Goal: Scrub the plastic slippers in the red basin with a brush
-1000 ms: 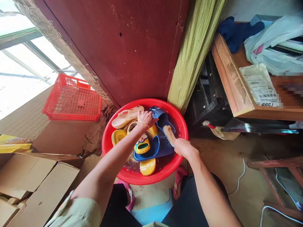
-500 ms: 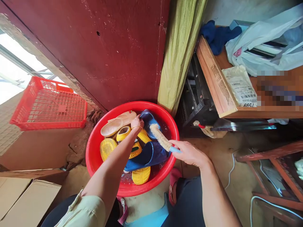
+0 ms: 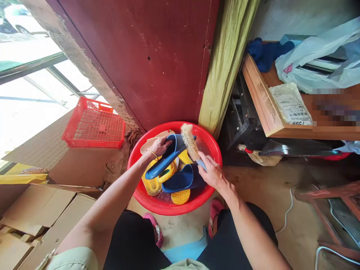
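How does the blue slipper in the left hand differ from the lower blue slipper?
The upper blue slipper is gripped by the left hand; the lower blue slipper is not gripped. The upper one slants above yellow footwear; the lower one lies flatter in the red basin. Both are blue with a broad strap.

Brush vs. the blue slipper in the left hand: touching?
Cannot tell. In the head view, the brush crosses in front of the blue slipper's far end, but that angle doesn't show whether the bristles meet it or hover above.
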